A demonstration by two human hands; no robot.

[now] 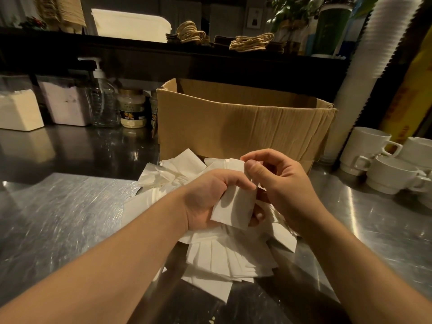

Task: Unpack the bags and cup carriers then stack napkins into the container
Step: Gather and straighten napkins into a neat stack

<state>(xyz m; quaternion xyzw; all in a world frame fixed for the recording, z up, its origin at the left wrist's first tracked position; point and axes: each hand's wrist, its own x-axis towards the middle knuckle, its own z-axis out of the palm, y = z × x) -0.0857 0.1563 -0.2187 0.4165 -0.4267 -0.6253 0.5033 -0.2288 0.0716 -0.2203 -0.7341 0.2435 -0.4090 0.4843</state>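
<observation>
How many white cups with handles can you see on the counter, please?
4, all at the right edge of the counter: one cup at the back, one further right, one in front, and one low between them, mostly hidden. More may lie out of frame.

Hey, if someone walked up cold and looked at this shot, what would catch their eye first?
First, the two hands in the middle: the left hand grips a folded white napkin while the right hand pinches its top edge. Beneath them a loose pile of napkins sprawls over the steel counter. Just behind stands an open cardboard box.
</observation>
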